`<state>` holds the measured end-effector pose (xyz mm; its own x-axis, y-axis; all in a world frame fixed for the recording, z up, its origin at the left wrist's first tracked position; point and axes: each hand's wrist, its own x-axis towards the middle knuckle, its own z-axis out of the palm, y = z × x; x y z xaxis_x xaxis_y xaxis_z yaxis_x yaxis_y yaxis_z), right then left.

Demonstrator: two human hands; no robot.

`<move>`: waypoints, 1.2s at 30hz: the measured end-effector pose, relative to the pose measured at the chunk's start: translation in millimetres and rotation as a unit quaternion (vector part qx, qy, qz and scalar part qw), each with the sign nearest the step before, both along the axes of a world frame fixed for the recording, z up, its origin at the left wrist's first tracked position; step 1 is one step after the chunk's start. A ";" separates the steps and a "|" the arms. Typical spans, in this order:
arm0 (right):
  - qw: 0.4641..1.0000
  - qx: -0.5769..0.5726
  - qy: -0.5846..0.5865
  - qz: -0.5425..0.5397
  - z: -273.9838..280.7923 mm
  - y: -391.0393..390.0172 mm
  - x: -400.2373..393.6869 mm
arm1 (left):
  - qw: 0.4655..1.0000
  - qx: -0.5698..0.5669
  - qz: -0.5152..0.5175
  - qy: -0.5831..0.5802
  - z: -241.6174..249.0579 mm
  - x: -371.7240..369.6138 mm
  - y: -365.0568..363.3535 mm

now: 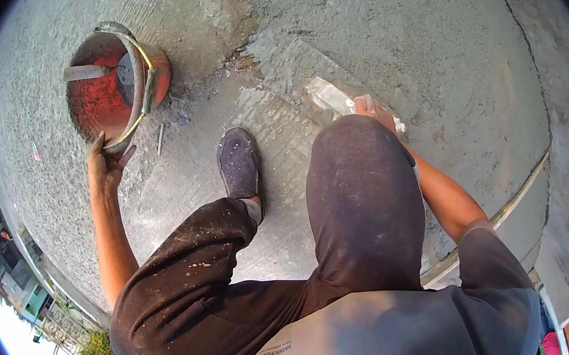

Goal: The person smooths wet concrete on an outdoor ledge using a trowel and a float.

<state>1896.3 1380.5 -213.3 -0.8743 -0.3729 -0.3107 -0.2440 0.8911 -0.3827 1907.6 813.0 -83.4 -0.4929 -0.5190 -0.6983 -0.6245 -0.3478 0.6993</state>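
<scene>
A red, cement-smeared bucket (95,104) leans tilted on the rough concrete at the upper left, its mouth toward me. My left hand (108,168) grips the bucket's lower rim, its fingers at the edge. A grey, flat-ended tool (85,72) juts across the bucket's mouth. Beyond my right knee, my right hand (374,110) is closed around a plastering trowel (328,95). The trowel's pale blade lies on the wet grey cement (425,56); my knee hides part of the hand.
My left shoe (238,162) stands on the concrete between bucket and trowel. A thin stick (161,139) lies beside the bucket. Broken bits of rubble (243,63) mark the cement's edge. A raised border (533,174) runs along the right; a slab (561,76) lies beyond.
</scene>
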 end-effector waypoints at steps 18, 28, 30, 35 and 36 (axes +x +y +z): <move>0.994 0.012 0.058 -0.089 1.2 -49.6 -116.6 | 1.000 0.002 -0.021 0.006 -6.4 1.8 -5.5; 0.883 0.088 0.018 -0.461 -15.6 178.7 -131.7 | 0.997 -0.057 -0.044 -0.040 29.6 10.4 37.8; 0.887 0.092 -0.003 -0.452 -1.8 159.8 -63.1 | 0.990 -0.028 -0.109 -0.086 32.3 20.6 45.0; 0.990 0.012 0.055 -0.133 -0.1 49.2 -7.1 | 0.876 0.017 -0.406 -0.261 41.1 24.8 60.1; 0.986 0.015 0.052 -0.155 1.0 41.8 -28.6 | 0.846 -0.003 -0.451 -0.285 48.4 13.0 71.5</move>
